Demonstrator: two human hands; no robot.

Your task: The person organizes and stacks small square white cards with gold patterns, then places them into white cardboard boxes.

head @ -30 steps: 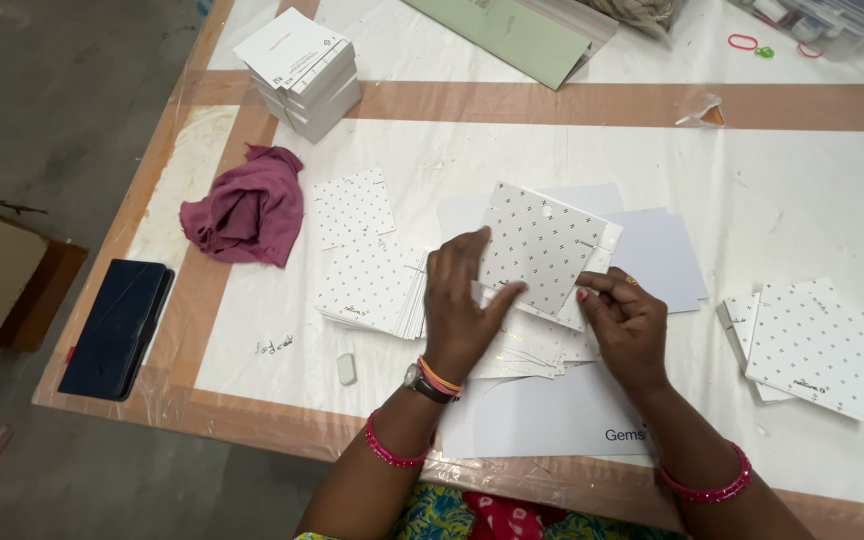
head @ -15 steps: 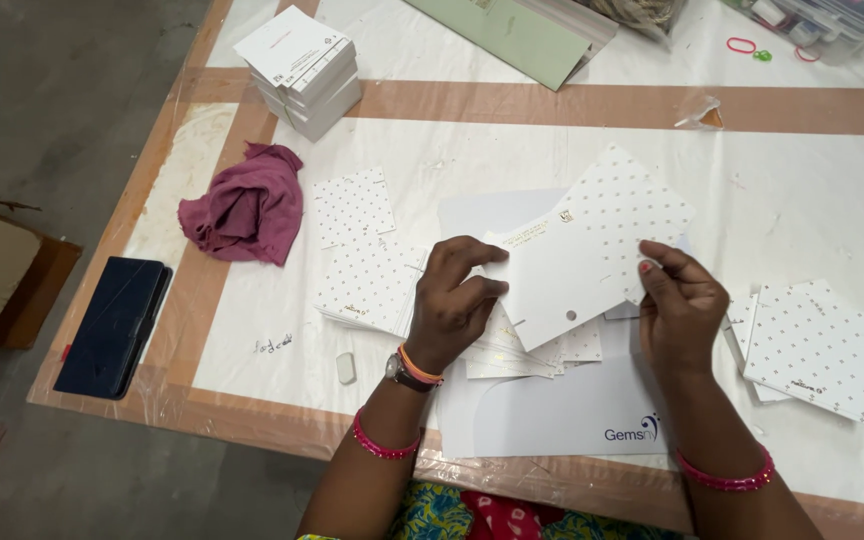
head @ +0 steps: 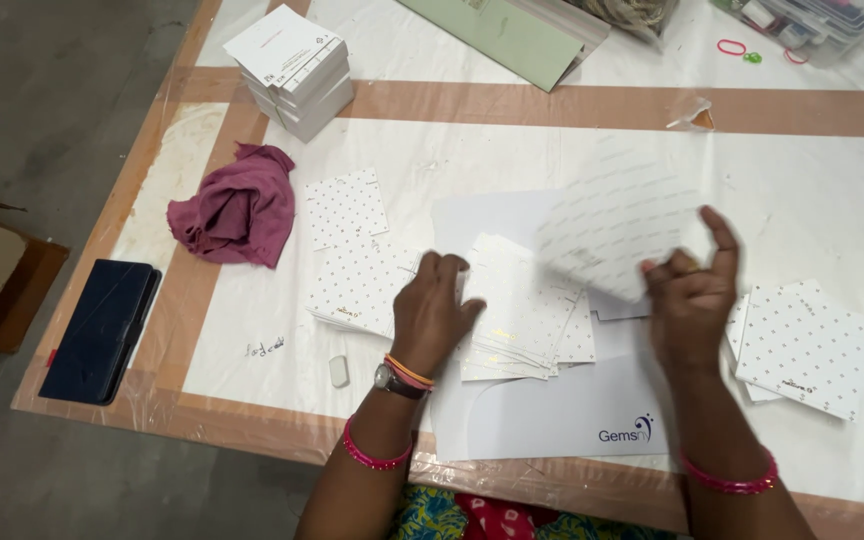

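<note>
My right hand (head: 690,296) holds a white dotted card (head: 614,222) lifted above the table, blurred by motion, gripped at its lower right corner. My left hand (head: 433,310) rests flat, fingers down, on the left edge of a fanned pile of white cards (head: 522,318) in front of me. That pile lies on a large white sheet (head: 552,415). More dotted cards lie to the left (head: 352,240) and in a small stack to the right (head: 802,340).
A crumpled maroon cloth (head: 232,208) lies at the left, a dark phone (head: 102,328) near the table's left edge, a stack of white boxes (head: 292,68) at the back left, a green folder (head: 512,35) behind, and a small eraser (head: 339,371) near my left wrist.
My right hand has carried the dotted card up and to the right, away from the pile. My left hand let go of it and settled on the pile.
</note>
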